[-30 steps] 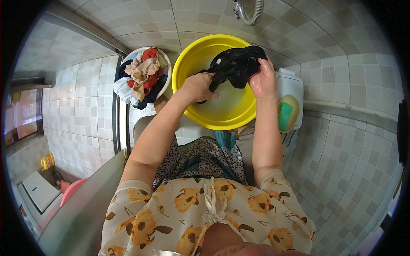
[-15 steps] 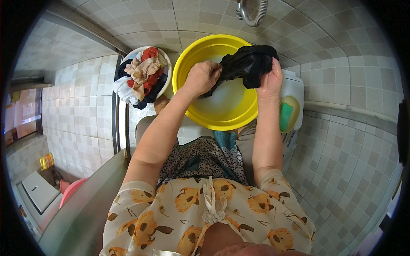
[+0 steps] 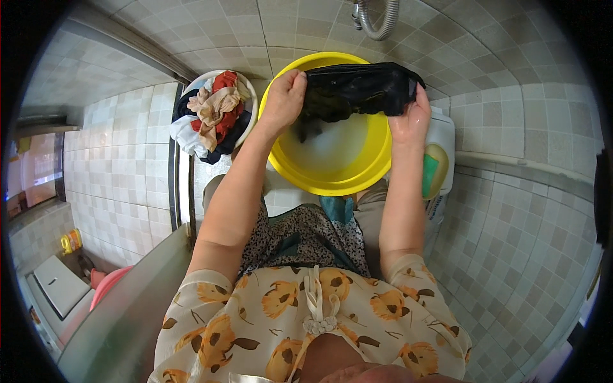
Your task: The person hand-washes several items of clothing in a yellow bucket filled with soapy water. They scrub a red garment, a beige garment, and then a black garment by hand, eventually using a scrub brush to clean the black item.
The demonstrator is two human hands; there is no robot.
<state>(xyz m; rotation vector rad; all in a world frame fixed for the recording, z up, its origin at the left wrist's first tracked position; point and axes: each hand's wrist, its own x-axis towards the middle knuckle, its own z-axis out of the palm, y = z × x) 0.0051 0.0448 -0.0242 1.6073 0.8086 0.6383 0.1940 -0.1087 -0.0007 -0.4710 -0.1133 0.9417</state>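
Note:
A wet black garment (image 3: 357,89) is stretched between my two hands over a yellow basin (image 3: 319,186). My left hand (image 3: 285,99) is closed on its left end, and my right hand (image 3: 410,121) grips the right end. The cloth's kind cannot be made out. Part of it droops toward the cloudy water (image 3: 335,143) in the basin.
Left of the basin, a white tub (image 3: 252,102) holds heaped clothes (image 3: 217,112) in red, beige, white and dark. At the right, a green soap bar (image 3: 430,173) lies in a dish on a white container (image 3: 447,140). A metal hose (image 3: 383,25) hangs at the far wall.
My left hand has moved left and up, drawing the black garment out from a bunched shape into a wide span. My right hand has shifted slightly right and down, still gripping it.

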